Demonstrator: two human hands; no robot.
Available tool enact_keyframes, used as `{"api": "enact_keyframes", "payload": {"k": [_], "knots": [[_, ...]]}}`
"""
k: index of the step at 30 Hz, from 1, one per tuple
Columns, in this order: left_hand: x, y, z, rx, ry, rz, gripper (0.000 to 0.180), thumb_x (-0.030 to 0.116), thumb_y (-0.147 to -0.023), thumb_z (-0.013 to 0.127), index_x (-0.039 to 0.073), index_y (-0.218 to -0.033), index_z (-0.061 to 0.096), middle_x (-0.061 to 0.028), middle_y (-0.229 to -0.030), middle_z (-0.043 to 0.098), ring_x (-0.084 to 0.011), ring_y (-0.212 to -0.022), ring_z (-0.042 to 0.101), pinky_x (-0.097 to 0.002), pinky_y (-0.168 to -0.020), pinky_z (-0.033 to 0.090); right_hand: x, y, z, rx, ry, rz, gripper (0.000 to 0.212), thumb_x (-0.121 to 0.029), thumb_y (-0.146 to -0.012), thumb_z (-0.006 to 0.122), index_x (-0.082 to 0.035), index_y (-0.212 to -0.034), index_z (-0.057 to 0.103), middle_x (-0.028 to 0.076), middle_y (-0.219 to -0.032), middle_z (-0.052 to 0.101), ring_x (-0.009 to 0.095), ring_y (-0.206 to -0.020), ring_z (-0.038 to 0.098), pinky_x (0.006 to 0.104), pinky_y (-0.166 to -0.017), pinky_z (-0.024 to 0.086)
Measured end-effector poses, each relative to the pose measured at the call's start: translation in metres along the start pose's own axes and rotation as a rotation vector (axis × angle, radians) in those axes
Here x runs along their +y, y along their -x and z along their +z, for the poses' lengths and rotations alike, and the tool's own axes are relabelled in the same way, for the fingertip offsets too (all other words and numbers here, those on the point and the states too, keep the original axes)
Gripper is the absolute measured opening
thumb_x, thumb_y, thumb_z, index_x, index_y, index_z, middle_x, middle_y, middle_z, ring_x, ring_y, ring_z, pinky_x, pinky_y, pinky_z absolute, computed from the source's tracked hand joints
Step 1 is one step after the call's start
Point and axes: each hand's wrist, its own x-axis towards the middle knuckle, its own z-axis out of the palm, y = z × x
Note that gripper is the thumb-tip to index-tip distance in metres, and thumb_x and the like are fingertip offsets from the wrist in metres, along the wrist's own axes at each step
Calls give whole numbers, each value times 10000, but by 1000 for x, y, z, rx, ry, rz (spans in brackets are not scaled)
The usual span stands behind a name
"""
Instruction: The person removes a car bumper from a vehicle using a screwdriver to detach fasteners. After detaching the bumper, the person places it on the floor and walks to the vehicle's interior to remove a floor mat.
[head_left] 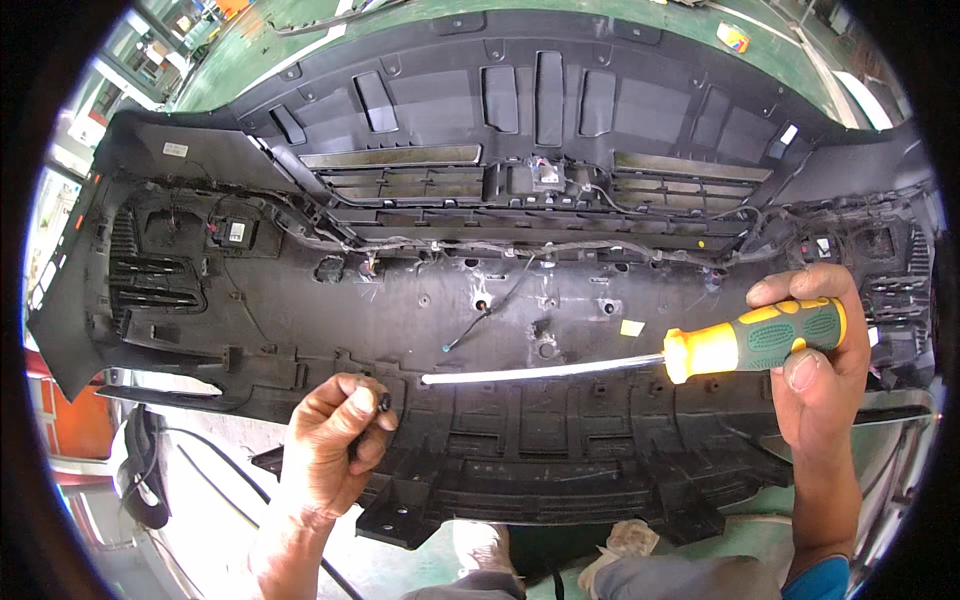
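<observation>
Screwdriver (700,352), count one, held above the bumper (400,290), tip toward the left hand (335,440); right hand (835,375) grasps it by the handle only, presumably to leave the shaft free; left hand pinches one small black piece (384,402) at the fingertips, possibly a clip, too small to be sure; one bumper, inner face up, so its wiring (470,247) lies exposed; one yellow paper square (632,328) on it.

blue sleeve (820,579), grey trousers (690,580)
</observation>
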Motion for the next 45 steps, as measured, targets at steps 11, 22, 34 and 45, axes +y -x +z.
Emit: {"api": "enact_keyframes", "payload": {"k": [11,22,34,45], "knots": [[-12,-14,47,-117,25,-153,166,183,-985,724,49,-1066,670,-82,-889,665,-79,-567,476,-192,-457,364,14,22,-48,142,-121,152,514,-134,-737,760,-27,-1187,537,199,-1149,682,221,-1023,680,351,-938,557],[-23,-13,61,-197,48,-197,118,100,-1004,675,31,-1100,678,-97,-951,680,-85,-592,467,-190,-476,348,16,41,-56,146,-163,178,470,-130,-773,739,-37,-1182,528,187,-1144,663,202,-1000,671,323,-884,570],[-30,-12,64,-164,-28,-140,108,84,-1004,673,25,-1094,682,-74,-876,665,-83,-573,453,-207,-472,342,21,48,-53,97,-168,171,457,-58,-760,718,-29,-1182,545,186,-1142,678,214,-1052,674,337,-925,554],[-14,-50,109,-182,-337,-19,146,83,-996,673,-16,-1103,672,-15,-830,628,-36,-587,462,-190,-484,333,14,11,-67,107,-65,45,530,-189,-930,690,24,-1374,494,192,-1126,694,204,-907,717,302,-736,610]]}}
